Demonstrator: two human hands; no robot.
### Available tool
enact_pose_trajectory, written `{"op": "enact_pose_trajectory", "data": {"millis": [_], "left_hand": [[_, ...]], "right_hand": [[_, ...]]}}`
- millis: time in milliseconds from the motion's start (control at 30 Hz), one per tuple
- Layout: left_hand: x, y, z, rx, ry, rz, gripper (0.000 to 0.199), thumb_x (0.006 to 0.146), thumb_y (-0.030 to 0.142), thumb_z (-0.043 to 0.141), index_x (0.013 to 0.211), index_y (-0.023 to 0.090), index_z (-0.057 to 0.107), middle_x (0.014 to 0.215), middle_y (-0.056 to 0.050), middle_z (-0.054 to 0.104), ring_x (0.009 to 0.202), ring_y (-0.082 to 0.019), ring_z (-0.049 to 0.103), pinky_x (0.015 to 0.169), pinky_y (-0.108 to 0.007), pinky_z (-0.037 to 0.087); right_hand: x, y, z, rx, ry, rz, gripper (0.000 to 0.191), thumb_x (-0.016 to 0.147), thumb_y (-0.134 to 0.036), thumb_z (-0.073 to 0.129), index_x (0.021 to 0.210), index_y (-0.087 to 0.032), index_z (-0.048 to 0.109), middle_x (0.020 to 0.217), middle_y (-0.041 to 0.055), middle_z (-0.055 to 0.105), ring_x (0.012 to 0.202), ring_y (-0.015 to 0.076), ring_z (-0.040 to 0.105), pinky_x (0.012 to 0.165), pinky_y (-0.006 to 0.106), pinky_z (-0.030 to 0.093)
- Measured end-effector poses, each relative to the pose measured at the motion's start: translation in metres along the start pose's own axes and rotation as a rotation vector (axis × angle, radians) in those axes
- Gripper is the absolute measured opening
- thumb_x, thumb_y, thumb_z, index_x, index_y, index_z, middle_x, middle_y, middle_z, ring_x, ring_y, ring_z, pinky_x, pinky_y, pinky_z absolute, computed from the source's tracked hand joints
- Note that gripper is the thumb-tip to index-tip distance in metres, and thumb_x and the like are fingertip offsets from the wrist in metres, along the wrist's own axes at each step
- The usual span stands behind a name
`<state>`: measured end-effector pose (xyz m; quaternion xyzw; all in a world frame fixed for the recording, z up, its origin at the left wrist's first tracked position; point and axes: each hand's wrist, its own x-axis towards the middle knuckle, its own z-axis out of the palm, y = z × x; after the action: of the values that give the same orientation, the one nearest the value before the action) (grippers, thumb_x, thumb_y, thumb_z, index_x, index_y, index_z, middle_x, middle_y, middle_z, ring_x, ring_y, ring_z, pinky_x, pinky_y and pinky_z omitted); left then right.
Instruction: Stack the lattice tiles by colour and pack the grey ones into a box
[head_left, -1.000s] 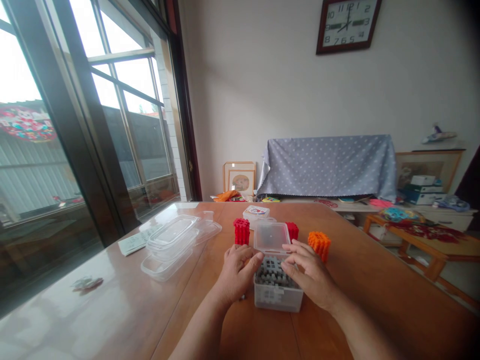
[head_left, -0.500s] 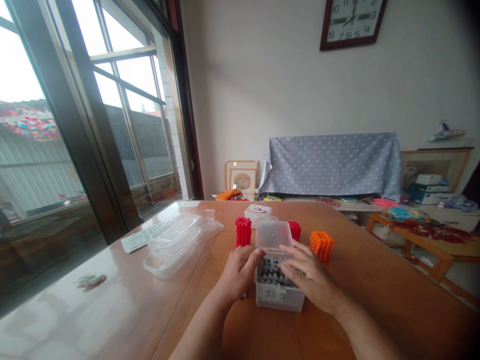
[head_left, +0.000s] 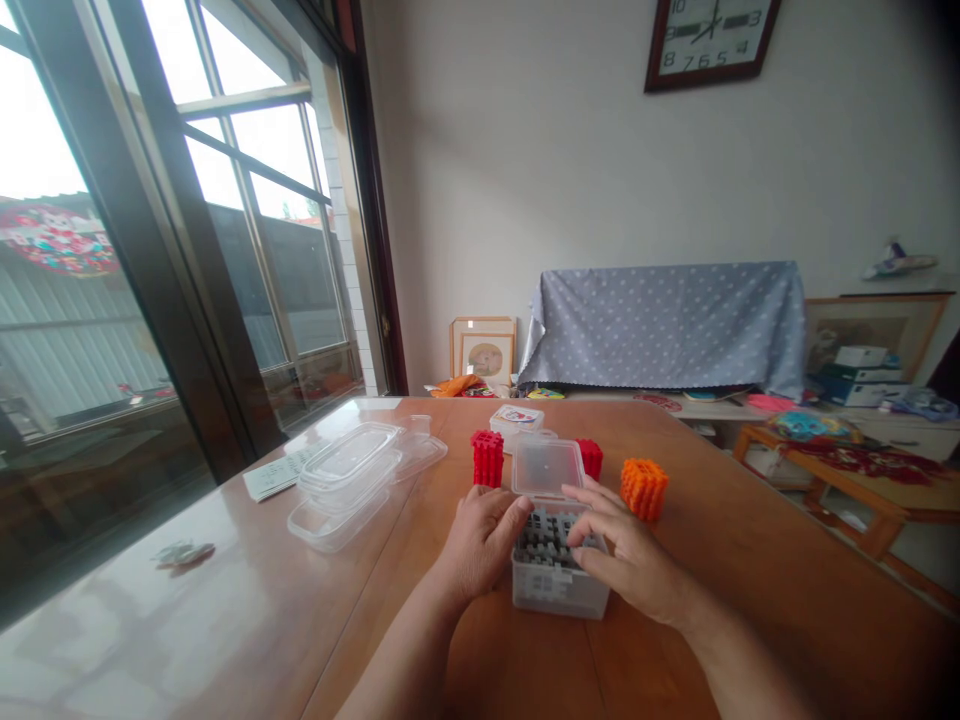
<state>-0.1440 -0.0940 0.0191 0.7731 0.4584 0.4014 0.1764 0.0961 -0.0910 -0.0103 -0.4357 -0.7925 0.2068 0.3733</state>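
Note:
A clear plastic box (head_left: 559, 592) with its hinged lid (head_left: 548, 468) raised stands on the table, filled with grey interlocking pieces (head_left: 546, 538). My left hand (head_left: 484, 540) rests at the box's left side, its thumb at the rim and its fingers curved with nothing visible in them. Over the right side of the box is my right hand (head_left: 626, 545), fingers apart, fingertips near the grey pieces and the lid's lower right corner. Behind the box stand a red block stack (head_left: 487, 459) and a second red one (head_left: 589, 459), partly hidden by the lid. An orange stack (head_left: 643, 488) is to the right.
Clear containers and lids (head_left: 349, 470) are piled at the left on the brown table (head_left: 420, 640), beside a paper sheet (head_left: 274, 476). A small plastic bag (head_left: 182, 554) lies further left. A lidded box (head_left: 517, 424) stands at the back.
My right hand has shifted slightly, its fingers lifting a little off the grey pieces so more of them show. The left hand has barely moved. The view has tilted slightly.

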Motion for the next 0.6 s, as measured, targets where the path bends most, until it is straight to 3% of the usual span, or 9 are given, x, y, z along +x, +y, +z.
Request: {"op": "enact_pose_trajectory", "data": {"millis": [267, 500, 600], "left_hand": [[-0.007, 0.01, -0.005, 0.023, -0.103, 0.103, 0.044, 0.104, 0.044, 0.037, 0.092, 0.026, 0.075, 0.092, -0.002, 0.071, 0.098, -0.022, 0.056, 0.092, -0.036, 0.034], [-0.008, 0.01, -0.004, 0.053, -0.137, 0.105, 0.045, 0.104, 0.042, 0.037, 0.088, 0.028, 0.076, 0.099, 0.0, 0.072, 0.103, -0.022, 0.056, 0.096, -0.039, 0.033], [-0.008, 0.009, -0.003, 0.066, -0.134, 0.104, 0.044, 0.104, 0.041, 0.038, 0.086, 0.028, 0.076, 0.099, 0.0, 0.072, 0.104, -0.022, 0.055, 0.096, -0.038, 0.034]], "right_hand": [[0.001, 0.0, 0.0, 0.054, -0.006, -0.013, 0.007, 0.081, -0.027, 0.069, 0.076, -0.027, 0.074, 0.149, 0.0015, 0.055, 0.149, 0.0341, 0.029, 0.119, 0.06, 0.022], [0.0, -0.004, -0.008, 0.09, -0.051, -0.004, 0.017, 0.089, -0.037, 0.065, 0.079, -0.025, 0.071, 0.148, 0.0042, 0.055, 0.148, 0.031, 0.03, 0.12, 0.057, 0.022], [-0.001, -0.005, -0.015, 0.126, -0.009, 0.004, 0.021, 0.092, -0.04, 0.061, 0.08, -0.025, 0.069, 0.146, 0.0043, 0.057, 0.147, 0.0291, 0.032, 0.121, 0.054, 0.023]]}}
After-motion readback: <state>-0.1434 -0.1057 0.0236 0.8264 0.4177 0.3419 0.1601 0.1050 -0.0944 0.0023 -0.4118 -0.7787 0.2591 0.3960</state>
